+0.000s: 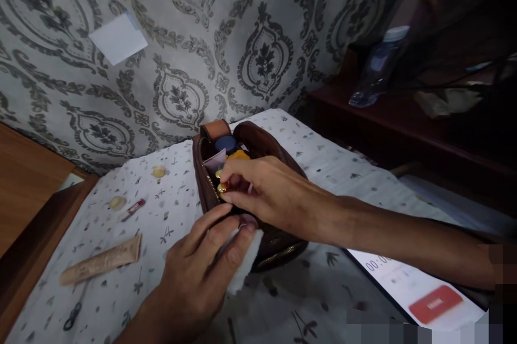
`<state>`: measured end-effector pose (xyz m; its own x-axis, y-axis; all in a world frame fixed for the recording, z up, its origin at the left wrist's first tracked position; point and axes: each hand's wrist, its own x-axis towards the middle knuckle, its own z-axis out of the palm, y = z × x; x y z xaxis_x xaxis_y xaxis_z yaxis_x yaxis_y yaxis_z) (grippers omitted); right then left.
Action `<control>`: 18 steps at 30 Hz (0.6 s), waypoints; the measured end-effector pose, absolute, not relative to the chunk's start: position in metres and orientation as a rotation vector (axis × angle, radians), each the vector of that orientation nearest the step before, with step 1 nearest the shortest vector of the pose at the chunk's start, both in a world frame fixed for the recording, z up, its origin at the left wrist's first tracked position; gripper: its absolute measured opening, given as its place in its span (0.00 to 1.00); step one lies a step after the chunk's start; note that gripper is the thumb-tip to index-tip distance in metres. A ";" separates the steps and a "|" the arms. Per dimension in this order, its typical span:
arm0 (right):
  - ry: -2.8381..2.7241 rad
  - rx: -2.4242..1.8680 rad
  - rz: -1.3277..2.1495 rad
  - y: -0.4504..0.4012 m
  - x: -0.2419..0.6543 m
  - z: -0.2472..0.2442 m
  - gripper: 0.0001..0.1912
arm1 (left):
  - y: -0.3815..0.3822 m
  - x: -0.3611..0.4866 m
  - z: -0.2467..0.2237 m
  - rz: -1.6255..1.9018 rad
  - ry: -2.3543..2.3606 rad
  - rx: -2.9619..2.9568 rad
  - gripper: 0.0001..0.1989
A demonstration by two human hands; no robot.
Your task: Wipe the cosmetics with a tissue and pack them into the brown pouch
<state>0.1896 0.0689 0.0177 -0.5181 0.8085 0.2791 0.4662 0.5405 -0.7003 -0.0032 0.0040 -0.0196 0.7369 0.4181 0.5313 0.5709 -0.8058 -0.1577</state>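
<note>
A brown zippered toiletry bag (270, 139) lies unzipped on the patterned sheet. My right hand (262, 185) reaches into its opening, fingers pinched at a small gold-coloured item (222, 188); most of that item is hidden. Inside the bag show a dark blue round lid (226, 144), a yellow item (239, 154) and a pale flat tube end (215, 161). At the bag's near edge my left hand (202, 258) is closed around a white cloth (247, 260). A pinkish rounded thing (248, 220) shows by its fingertips; its kind cannot be made out.
To the left lie a beige tube (103, 259), a small lip gloss tube (133, 209), two small yellowish pieces (117, 203) and a dark nail clipper-like item (72, 316). A lit phone (412, 285) is under my right forearm. A plastic bottle (379, 67) stands on the dark shelf.
</note>
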 end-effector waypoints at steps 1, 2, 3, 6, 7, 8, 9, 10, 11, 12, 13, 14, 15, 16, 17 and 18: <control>-2.197 -1.020 0.767 0.069 0.190 0.018 0.06 | 0.004 -0.003 -0.020 -0.695 -0.773 -2.633 0.17; -2.212 -1.011 0.779 0.070 0.190 0.019 0.06 | 0.004 -0.004 -0.020 -0.696 -0.774 -2.638 0.17; -2.223 -1.002 0.786 0.071 0.191 0.020 0.05 | 0.004 -0.004 -0.020 -0.698 -0.776 -2.645 0.18; -2.231 -0.944 0.787 0.076 0.192 0.020 0.05 | 0.005 -0.004 -0.020 -0.705 -0.771 -2.672 0.19; -2.228 -0.923 0.787 0.078 0.192 0.020 0.06 | 0.005 -0.005 -0.020 -0.699 -0.771 -2.682 0.20; -2.221 -0.908 0.788 0.079 0.193 0.019 0.06 | 0.006 -0.005 -0.021 -0.691 -0.770 -2.691 0.20; -2.209 -0.900 0.787 0.080 0.193 0.018 0.06 | 0.006 -0.005 -0.021 -0.680 -0.778 -2.699 0.20; -2.193 -0.902 0.786 0.082 0.192 0.017 0.06 | 0.006 -0.005 -0.022 -0.681 -0.786 -2.700 0.21; -2.176 -0.912 0.783 0.082 0.192 0.017 0.06 | 0.007 -0.005 -0.023 -0.680 -0.800 -2.700 0.21; -2.163 -0.925 0.781 0.082 0.191 0.016 0.06 | 0.007 -0.005 -0.024 -0.684 -0.813 -2.695 0.21; -2.156 -0.943 0.783 0.082 0.191 0.015 0.07 | 0.007 -0.005 -0.026 -0.693 -0.822 -2.687 0.21; -2.153 -0.962 0.787 0.082 0.191 0.015 0.08 | 0.006 -0.005 -0.027 -0.709 -0.827 -2.676 0.21; -2.153 -0.984 0.792 0.081 0.191 0.015 0.10 | 0.006 -0.004 -0.029 -0.717 -0.832 -2.668 0.21; -2.154 -1.007 0.794 0.081 0.191 0.015 0.12 | 0.006 -0.004 -0.030 -0.722 -0.835 -2.661 0.21; -2.156 -1.024 0.791 0.080 0.191 0.016 0.13 | 0.006 -0.004 -0.032 -0.729 -0.841 -2.655 0.21; -2.160 -1.037 0.783 0.080 0.191 0.016 0.14 | 0.007 -0.003 -0.033 -0.745 -0.835 -2.648 0.20</control>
